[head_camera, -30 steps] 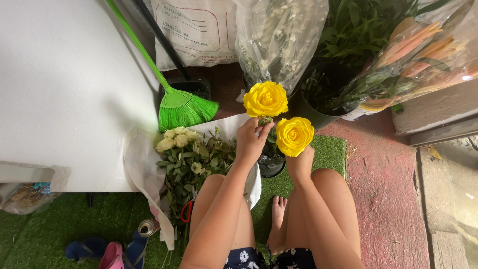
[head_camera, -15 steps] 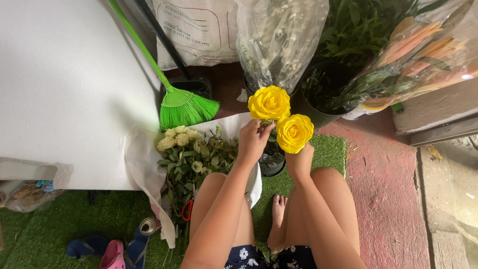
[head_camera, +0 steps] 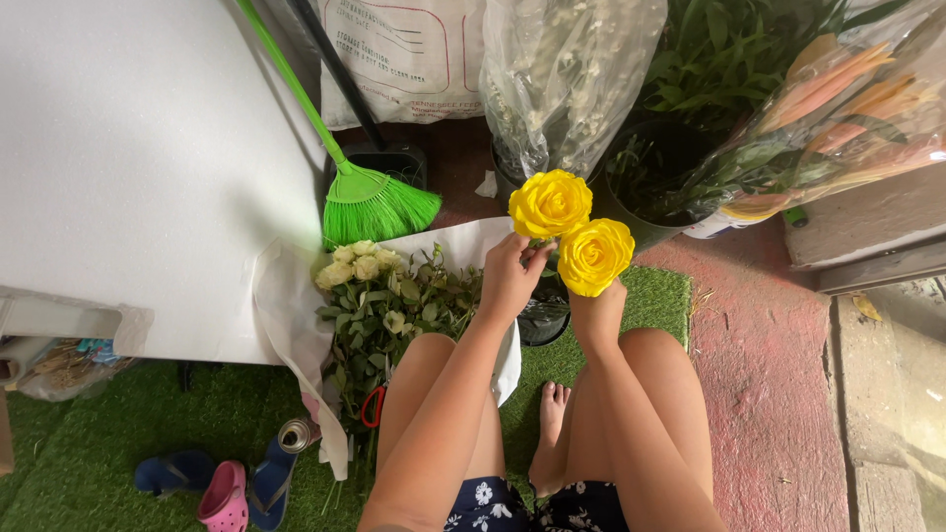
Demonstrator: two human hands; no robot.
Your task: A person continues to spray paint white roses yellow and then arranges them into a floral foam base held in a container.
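Left hand (head_camera: 509,279) is gripping one yellow rose (head_camera: 550,204) under its head; right hand (head_camera: 594,313) is gripping the other rose (head_camera: 594,256), blooms touching above the knees. Petals likely soft, bruisable, so holding by stems is safest. Cream bouquet (head_camera: 379,296), green broom (head_camera: 367,197), black pots (head_camera: 650,187) are crowding close.

Ahead of the hands the way is blocked: plastic-wrapped bouquet (head_camera: 567,79), dark pots (head_camera: 658,182) of foliage, and a green broom (head_camera: 370,202) leaning at left. White table (head_camera: 128,148) walls off the left side; cream flowers on white paper (head_camera: 374,296) crowd the left knee. Open ground only to the right (red pavement (head_camera: 759,365), green turf strip (head_camera: 660,296)).
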